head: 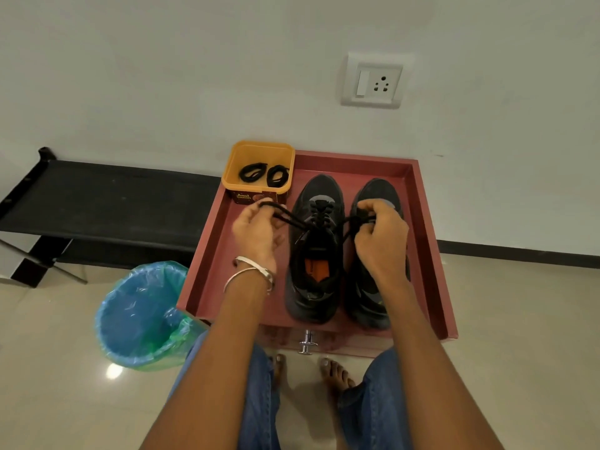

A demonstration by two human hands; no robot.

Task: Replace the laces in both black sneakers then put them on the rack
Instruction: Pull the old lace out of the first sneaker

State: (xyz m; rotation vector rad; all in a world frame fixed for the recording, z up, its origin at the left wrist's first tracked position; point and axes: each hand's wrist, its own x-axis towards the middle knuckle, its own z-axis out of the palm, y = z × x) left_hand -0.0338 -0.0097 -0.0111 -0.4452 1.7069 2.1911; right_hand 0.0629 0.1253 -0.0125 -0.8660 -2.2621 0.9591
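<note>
So both black sneakers sit side by side, toes toward the wall, on a reddish-brown tray-top point(207, 254) of a small cabinet. The left hand point(256, 233) pinches one end of the black lace point(292, 219) out to the left, and the right hand point(381, 235) is curled around the other end, both strands running taut from the left sneaker point(316, 254). That right hand hangs over the right sneaker point(373, 303) and hides part of it. Two coiled black spare laces point(264, 174) lie in a yellow Amul tub point(259, 151) at the tray's far left corner. Further left are a black rack point(107, 203) by the wall and a bin with a blue liner point(143, 316).
</note>
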